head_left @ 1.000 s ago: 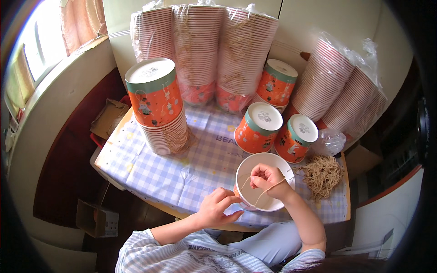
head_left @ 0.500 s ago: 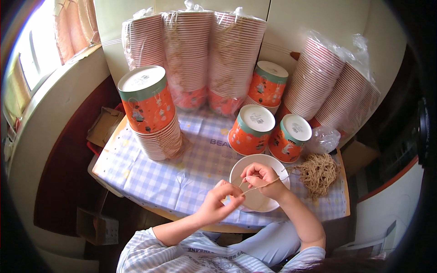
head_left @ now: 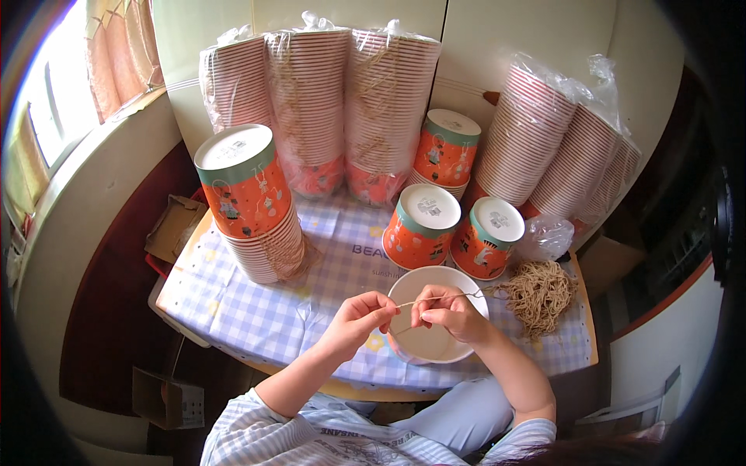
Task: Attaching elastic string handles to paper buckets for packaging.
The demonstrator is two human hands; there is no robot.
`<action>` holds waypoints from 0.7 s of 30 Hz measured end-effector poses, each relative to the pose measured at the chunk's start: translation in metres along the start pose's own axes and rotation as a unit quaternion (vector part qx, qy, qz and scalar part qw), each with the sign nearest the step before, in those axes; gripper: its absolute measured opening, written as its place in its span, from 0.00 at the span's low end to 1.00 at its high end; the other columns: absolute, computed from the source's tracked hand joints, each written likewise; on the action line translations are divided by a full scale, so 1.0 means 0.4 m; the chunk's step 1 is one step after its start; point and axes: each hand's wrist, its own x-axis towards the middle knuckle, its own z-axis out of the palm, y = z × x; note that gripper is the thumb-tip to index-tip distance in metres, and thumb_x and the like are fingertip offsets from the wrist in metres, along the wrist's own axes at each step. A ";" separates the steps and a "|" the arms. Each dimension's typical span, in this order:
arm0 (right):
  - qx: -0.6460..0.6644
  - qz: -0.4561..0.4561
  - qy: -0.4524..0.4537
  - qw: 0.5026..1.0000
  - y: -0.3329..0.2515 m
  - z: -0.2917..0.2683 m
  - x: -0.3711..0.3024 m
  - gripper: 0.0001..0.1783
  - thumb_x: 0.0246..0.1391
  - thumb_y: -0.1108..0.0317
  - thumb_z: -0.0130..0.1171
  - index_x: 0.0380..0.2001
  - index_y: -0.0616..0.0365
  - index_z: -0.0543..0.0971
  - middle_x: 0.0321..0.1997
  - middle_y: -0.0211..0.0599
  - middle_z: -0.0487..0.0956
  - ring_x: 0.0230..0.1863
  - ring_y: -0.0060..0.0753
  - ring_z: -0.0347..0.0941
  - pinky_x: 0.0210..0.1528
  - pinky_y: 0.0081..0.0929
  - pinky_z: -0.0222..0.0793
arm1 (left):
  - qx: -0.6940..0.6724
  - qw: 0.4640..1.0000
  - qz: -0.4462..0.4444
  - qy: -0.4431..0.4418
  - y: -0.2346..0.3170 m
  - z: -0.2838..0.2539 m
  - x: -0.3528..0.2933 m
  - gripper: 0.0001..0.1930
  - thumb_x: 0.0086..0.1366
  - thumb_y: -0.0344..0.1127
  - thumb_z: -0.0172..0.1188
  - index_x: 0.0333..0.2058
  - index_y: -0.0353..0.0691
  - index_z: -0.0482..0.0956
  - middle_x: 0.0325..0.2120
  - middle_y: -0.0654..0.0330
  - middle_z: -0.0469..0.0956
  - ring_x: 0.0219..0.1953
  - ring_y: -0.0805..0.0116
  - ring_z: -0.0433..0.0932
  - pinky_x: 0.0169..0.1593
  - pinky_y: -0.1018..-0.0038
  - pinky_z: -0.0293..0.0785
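A thin tan string (head_left: 416,300) stretches between my two hands above the mouth of an upright white-lined paper bucket (head_left: 416,351). My left hand (head_left: 359,320), left of the bucket's rim, pinches the string between thumb and fingertips. My right hand (head_left: 452,314), over the bucket, has its fingers closed on the string, and a short end hangs below it. Past the right hand the strand runs to a tangled heap of string (head_left: 542,298) on the table. Behind the bucket, two orange-and-green paper buckets (head_left: 422,227) (head_left: 487,238) stand upside down.
A blue checked cloth covers the table (head_left: 326,248). At the left stands a stack of upturned buckets (head_left: 245,190); a shorter stack (head_left: 446,147) is at the back. Tall plastic-wrapped bucket stacks (head_left: 307,101) (head_left: 528,128) line the far side. Cardboard boxes (head_left: 167,396) sit left, below table level.
My left hand has risen and drawn slightly left, closing into a pinch. The string now runs nearly level between the hands. The whole view has shifted a little.
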 end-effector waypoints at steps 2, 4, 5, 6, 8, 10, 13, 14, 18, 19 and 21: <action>0.026 -0.011 0.011 1.000 0.008 0.000 0.000 0.01 0.46 0.73 0.50 0.24 0.57 0.69 0.28 0.34 0.74 0.30 0.19 0.66 0.35 0.18 0.62 | 0.055 0.998 0.012 -0.011 -0.001 0.004 0.000 0.06 0.60 0.31 0.53 0.30 0.33 0.72 0.24 0.65 0.72 0.28 0.80 0.69 0.33 0.82 0.66; 0.031 -0.014 0.005 0.999 0.004 0.001 0.000 0.01 0.46 0.73 0.50 0.25 0.57 0.69 0.28 0.34 0.74 0.30 0.19 0.66 0.35 0.18 0.62 | 0.091 0.996 0.023 -0.011 -0.002 0.011 -0.001 0.06 0.60 0.31 0.53 0.31 0.32 0.72 0.24 0.65 0.72 0.27 0.80 0.69 0.32 0.83 0.67; 0.037 -0.018 -0.002 0.999 0.002 0.002 0.000 0.01 0.46 0.74 0.51 0.25 0.57 0.70 0.28 0.34 0.74 0.31 0.20 0.67 0.35 0.18 0.62 | 0.126 0.991 0.034 -0.011 -0.002 0.014 -0.001 0.07 0.60 0.31 0.53 0.31 0.32 0.72 0.24 0.65 0.72 0.26 0.81 0.69 0.31 0.83 0.67; 0.037 -0.018 -0.002 0.999 0.004 0.002 0.000 0.01 0.46 0.74 0.51 0.25 0.57 0.70 0.28 0.34 0.74 0.31 0.20 0.67 0.35 0.18 0.62 | 0.126 0.991 0.034 -0.011 -0.004 0.016 0.000 0.07 0.60 0.31 0.53 0.31 0.32 0.72 0.24 0.65 0.72 0.26 0.81 0.69 0.31 0.83 0.67; 0.041 -0.046 -0.023 0.998 0.011 -0.002 0.001 0.01 0.47 0.74 0.51 0.25 0.58 0.71 0.30 0.35 0.74 0.34 0.22 0.68 0.39 0.20 0.63 | 0.165 0.985 0.058 0.000 -0.010 0.018 0.005 0.07 0.60 0.30 0.53 0.31 0.31 0.72 0.22 0.66 0.72 0.25 0.81 0.69 0.29 0.83 0.68; 0.032 -0.066 -0.033 0.997 0.019 -0.004 0.006 0.01 0.47 0.74 0.52 0.26 0.58 0.72 0.33 0.36 0.73 0.37 0.23 0.68 0.42 0.21 0.64 | 0.197 0.978 0.062 0.008 -0.021 0.012 0.007 0.07 0.60 0.30 0.53 0.31 0.31 0.72 0.21 0.65 0.72 0.25 0.81 0.70 0.29 0.82 0.68; 0.026 -0.092 -0.036 0.995 0.018 0.000 0.011 0.01 0.48 0.74 0.53 0.26 0.58 0.73 0.39 0.38 0.72 0.41 0.26 0.68 0.46 0.24 0.64 | 0.264 0.961 0.075 0.028 -0.014 0.023 0.003 0.07 0.58 0.31 0.55 0.30 0.32 0.74 0.20 0.63 0.73 0.24 0.79 0.71 0.28 0.81 0.69; 0.029 -0.097 -0.029 0.994 0.018 0.001 0.010 0.01 0.48 0.73 0.53 0.27 0.58 0.73 0.42 0.39 0.71 0.43 0.27 0.68 0.48 0.26 0.63 | 0.298 0.950 0.084 0.039 -0.008 0.031 0.000 0.07 0.57 0.31 0.56 0.30 0.32 0.75 0.20 0.61 0.74 0.24 0.77 0.72 0.27 0.80 0.69; -0.021 -0.098 0.007 0.995 0.022 -0.001 0.012 0.02 0.49 0.73 0.54 0.27 0.58 0.73 0.44 0.40 0.70 0.44 0.26 0.68 0.49 0.27 0.63 | 0.446 0.881 0.158 0.012 0.022 0.040 -0.006 0.08 0.52 0.32 0.60 0.29 0.34 0.76 0.21 0.57 0.75 0.22 0.70 0.73 0.27 0.77 0.70; -0.007 -0.097 0.010 0.995 0.025 0.001 0.014 0.02 0.49 0.73 0.54 0.27 0.58 0.73 0.44 0.40 0.70 0.44 0.26 0.67 0.49 0.26 0.63 | 0.463 0.870 0.168 0.007 0.027 0.044 -0.007 0.08 0.51 0.32 0.60 0.29 0.35 0.76 0.21 0.57 0.75 0.22 0.68 0.73 0.27 0.76 0.70; 0.007 -0.096 0.013 0.995 0.026 0.006 0.017 0.02 0.49 0.73 0.54 0.27 0.58 0.73 0.44 0.41 0.70 0.45 0.26 0.67 0.49 0.26 0.63 | 0.479 0.859 0.178 0.001 0.032 0.050 -0.008 0.09 0.49 0.33 0.61 0.29 0.35 0.76 0.21 0.57 0.75 0.21 0.66 0.72 0.27 0.74 0.70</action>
